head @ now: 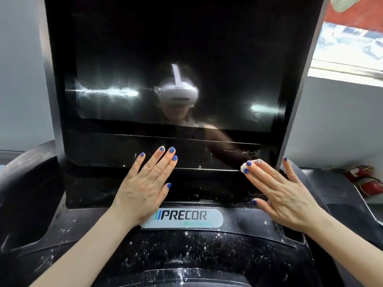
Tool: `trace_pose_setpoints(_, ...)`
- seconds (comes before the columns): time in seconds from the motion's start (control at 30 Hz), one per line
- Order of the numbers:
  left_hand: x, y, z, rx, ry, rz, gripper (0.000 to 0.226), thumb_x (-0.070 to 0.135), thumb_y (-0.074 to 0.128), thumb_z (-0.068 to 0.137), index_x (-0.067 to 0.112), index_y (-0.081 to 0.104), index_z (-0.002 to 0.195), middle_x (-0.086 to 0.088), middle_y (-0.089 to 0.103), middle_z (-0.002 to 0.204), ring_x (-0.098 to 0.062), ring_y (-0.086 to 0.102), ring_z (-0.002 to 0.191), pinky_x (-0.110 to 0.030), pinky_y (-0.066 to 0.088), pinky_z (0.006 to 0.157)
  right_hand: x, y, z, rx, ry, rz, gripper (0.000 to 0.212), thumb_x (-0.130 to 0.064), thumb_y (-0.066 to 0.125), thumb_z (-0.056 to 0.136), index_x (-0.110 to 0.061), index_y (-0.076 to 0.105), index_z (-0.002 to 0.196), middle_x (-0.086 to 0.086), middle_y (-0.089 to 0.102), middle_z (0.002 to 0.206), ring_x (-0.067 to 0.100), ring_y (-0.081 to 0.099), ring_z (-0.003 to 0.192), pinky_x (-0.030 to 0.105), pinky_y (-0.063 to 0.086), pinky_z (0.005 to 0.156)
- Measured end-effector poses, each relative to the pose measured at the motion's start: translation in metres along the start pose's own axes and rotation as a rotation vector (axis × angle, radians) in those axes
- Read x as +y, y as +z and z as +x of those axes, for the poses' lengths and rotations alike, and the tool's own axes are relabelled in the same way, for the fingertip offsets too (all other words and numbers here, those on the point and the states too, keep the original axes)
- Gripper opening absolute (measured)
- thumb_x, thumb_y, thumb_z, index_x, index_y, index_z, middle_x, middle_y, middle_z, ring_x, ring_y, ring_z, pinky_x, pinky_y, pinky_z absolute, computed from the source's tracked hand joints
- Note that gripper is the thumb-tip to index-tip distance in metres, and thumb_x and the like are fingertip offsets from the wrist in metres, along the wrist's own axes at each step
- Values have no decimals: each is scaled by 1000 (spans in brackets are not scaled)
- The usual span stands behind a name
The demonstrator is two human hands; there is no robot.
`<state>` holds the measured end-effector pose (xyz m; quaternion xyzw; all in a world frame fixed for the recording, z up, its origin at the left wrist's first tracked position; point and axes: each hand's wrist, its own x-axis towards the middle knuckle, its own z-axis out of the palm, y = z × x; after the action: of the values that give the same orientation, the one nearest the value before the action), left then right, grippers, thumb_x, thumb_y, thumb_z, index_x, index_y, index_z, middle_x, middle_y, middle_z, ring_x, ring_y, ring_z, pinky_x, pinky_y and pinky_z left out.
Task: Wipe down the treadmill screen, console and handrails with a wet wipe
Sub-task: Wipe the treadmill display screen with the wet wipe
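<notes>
My right hand point(275, 191) lies flat with the fingers straight, and under the fingertips it presses a small crumpled white wet wipe point(245, 166). Only a little of the wipe shows, at about 10 o'clock from my palm, beside my index and middle nails; the rest is hidden under the fingers. The wipe touches the lower edge of the glossy black frame below the screen, near its right corner.

My left hand point(145, 187) is also flat and spread, holding nothing. It rests on the same lower edge, well to 9 o'clock from the wipe, and seems only to steady me.

The large dark glass treadmill screen point(176, 69) stands at 12 o'clock from both hands, upright and a little tilted back, and its long axis runs from 9 to 3 o'clock. I see smears and bright streaks on it, so I judge it wants more wiping. The right hand is the nearer one for this, because it has the wipe; the way goes up and then leftward along that axis.

The matte black plastic console point(186, 251), speckled with white spots, lies at 6 o'clock, below the pale oval logo badge point(182, 218). I cannot clearly see the handrails from here.
</notes>
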<state>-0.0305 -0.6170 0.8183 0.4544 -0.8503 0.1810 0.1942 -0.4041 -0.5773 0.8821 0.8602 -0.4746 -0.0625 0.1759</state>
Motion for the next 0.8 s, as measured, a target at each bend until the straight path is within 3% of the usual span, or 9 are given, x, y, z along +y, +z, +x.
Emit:
trace_pose_setpoints(0.23, 0, 1, -2, 3, -12, 37, 62, 33, 37, 102, 12, 20, 159, -4, 15, 167, -22, 13, 154, -46, 8, 125, -49, -11, 63, 72, -152, 54, 68, -55, 24, 103, -20, 15, 161, -5, 10, 168, 15, 7, 155, 55, -1, 123)
trace_pose_setpoints(0.4, 0, -2, -3, -2, -24, 54, 63, 33, 39, 102, 10, 22, 158, -7, 16, 167, -23, 15, 154, -49, 12, 124, -55, -11, 77, 85, -223, 53, 70, -53, 29, 102, -21, 12, 161, -7, 7, 169, 14, 4, 155, 54, -7, 123)
trace_pose_setpoints(0.63, -20, -15, -23, -31, -160, 49, 66, 35, 35, 100, 11, 16, 158, -6, 12, 167, -22, 9, 155, -47, 5, 126, -5, -11, 41, 79, -193, 6, 67, -49, 34, 100, -23, 18, 160, -8, 15, 167, 14, 17, 154, 57, -2, 122)
trace_pose_setpoints(0.8, -32, -12, -29, -45, -133, 24, 65, 35, 37, 100, 11, 19, 158, -6, 13, 167, -22, 11, 154, -48, 7, 125, -29, -29, 76, 103, -164, 16, 68, -51, 34, 101, -23, 17, 161, -8, 11, 168, 14, 11, 155, 56, -5, 123)
